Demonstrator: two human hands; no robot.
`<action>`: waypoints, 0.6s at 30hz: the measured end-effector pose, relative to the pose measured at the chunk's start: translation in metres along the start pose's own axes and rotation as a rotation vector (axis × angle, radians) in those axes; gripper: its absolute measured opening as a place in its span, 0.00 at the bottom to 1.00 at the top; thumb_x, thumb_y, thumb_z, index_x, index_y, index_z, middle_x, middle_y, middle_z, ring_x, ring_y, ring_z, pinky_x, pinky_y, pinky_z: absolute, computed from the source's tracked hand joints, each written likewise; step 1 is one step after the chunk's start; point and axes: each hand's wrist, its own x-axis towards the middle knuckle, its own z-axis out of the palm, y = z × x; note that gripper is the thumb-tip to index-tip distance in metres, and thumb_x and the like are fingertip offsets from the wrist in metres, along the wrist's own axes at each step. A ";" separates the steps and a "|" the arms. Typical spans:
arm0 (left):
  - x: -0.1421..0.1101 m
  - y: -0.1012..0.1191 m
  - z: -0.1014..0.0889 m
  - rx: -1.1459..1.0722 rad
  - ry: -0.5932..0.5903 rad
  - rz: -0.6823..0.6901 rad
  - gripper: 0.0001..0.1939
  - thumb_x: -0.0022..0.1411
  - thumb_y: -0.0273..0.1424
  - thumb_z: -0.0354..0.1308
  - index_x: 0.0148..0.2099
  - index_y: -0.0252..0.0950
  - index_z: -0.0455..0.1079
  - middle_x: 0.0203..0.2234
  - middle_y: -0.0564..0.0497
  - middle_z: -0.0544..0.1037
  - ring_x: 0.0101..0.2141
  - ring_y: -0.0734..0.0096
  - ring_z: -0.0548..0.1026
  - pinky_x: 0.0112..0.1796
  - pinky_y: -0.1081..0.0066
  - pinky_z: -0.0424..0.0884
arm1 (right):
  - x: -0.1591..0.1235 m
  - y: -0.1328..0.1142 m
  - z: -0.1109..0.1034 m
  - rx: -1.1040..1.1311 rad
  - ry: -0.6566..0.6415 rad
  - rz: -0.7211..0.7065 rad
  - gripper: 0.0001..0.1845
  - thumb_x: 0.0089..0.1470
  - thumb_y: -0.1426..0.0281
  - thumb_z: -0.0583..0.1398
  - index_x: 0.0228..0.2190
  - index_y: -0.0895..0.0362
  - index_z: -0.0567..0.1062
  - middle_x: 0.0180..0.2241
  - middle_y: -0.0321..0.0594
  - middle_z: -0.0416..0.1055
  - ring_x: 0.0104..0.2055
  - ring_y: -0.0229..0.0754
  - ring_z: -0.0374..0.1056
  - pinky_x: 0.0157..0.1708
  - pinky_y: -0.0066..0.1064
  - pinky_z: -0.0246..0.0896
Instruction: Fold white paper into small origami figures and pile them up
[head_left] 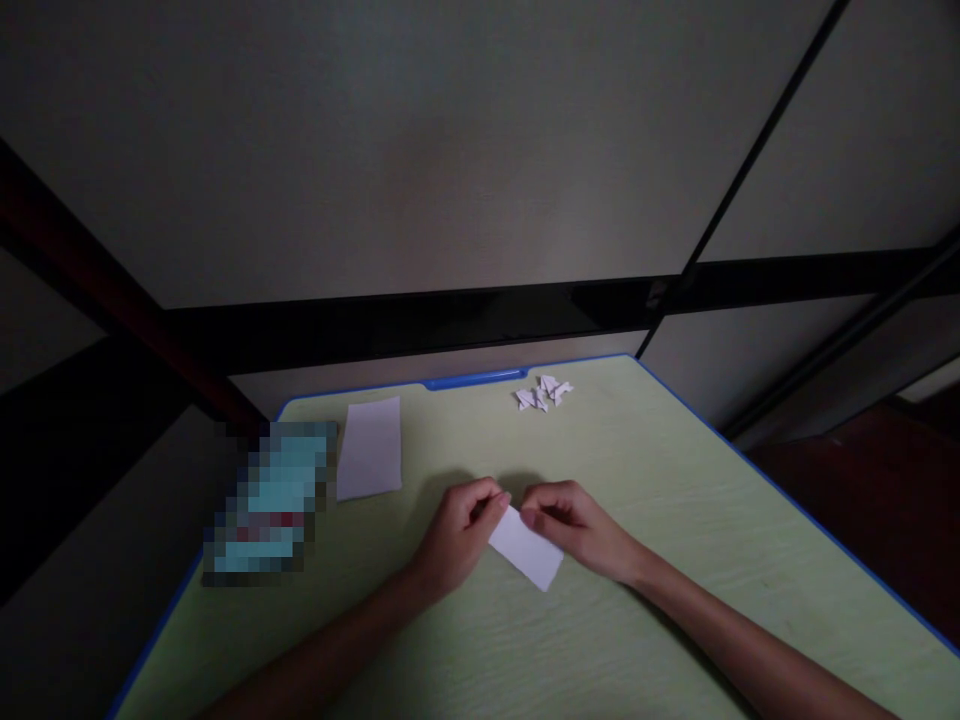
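A small white paper slip (527,550) lies tilted on the pale green table (675,520), between both hands. My left hand (459,530) pinches the slip's upper end with thumb and fingers closed. My right hand (574,525) grips the same end from the other side, fingers curled on the paper's edge. The lower corner of the slip points toward me and rests free on the table.
A stack of white paper sheets (369,447) lies at the back left. A blurred blue object (270,505) sits at the table's left edge. Several small folded white paper pieces (544,392) are clustered near the far edge. A blue rim (472,379) borders the table; walls stand behind.
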 end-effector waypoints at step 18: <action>-0.003 0.000 -0.002 0.049 0.447 0.060 0.14 0.53 0.34 0.45 0.18 0.36 0.51 0.14 0.58 0.52 0.18 0.79 0.54 0.19 0.77 0.51 | 0.001 -0.007 -0.003 -0.085 0.095 -0.047 0.08 0.42 0.75 0.52 0.15 0.60 0.61 0.15 0.29 0.51 0.18 0.29 0.45 0.16 0.22 0.39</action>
